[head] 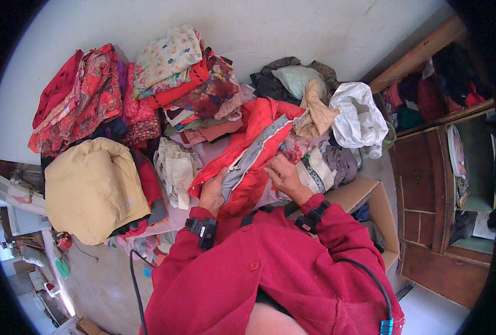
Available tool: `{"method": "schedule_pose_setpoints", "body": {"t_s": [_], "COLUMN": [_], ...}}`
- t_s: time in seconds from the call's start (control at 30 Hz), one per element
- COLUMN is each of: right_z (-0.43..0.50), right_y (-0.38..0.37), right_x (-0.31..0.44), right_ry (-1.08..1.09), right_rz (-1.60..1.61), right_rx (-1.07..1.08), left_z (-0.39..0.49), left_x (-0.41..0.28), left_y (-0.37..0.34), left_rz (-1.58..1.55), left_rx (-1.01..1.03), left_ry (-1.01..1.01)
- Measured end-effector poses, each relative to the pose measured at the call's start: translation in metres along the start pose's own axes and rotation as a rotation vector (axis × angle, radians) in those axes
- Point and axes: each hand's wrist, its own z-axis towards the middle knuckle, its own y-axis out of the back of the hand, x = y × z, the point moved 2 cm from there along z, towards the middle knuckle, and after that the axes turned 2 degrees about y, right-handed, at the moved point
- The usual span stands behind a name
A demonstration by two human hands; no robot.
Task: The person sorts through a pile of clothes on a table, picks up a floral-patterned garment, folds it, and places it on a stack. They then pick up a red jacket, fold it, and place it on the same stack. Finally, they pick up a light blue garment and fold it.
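Observation:
A red padded jacket (256,146) with a grey zip placket lies across the pile in front of me, its lower end near my body. My left hand (213,190) grips its edge beside the zip pull (233,168), thumb on top. Over the jacket's right side is my right hand (287,176), fingers curled close to the red cloth; whether they pinch it I cannot tell. Left of the jacket lies a crumpled cream cloth (176,167). A tan cloth (315,111) touches the jacket's far end.
Folded patterned fabrics (168,63) and red floral cloths (85,100) are stacked against the wall. A beige folded quilt (95,188) sits at left. At right are a white plastic bag (357,115), an open cardboard box (384,217) and a wooden cabinet (419,167).

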Motion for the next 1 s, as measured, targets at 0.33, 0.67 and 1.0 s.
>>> {"method": "schedule_pose_setpoints", "body": {"t_s": [0.33,0.67,1.0], "right_z": [0.033,0.024,0.006], "right_y": [-0.028,-0.045,-0.042], "right_x": [0.021,0.022,0.008], "right_ry": [0.298,0.300,0.032], "right_rz": [0.083,0.132,0.428], "right_rx": [0.093,0.194,0.417], "left_z": [0.012,0.001,-0.012], "left_x": [0.017,0.015,-0.023], "left_y": [0.010,0.008,0.002], "left_rz": [-0.185,-0.330,-0.014], "left_rx": [0.076,0.095,-0.006], "left_ry": [0.164,0.256,0.042]}}
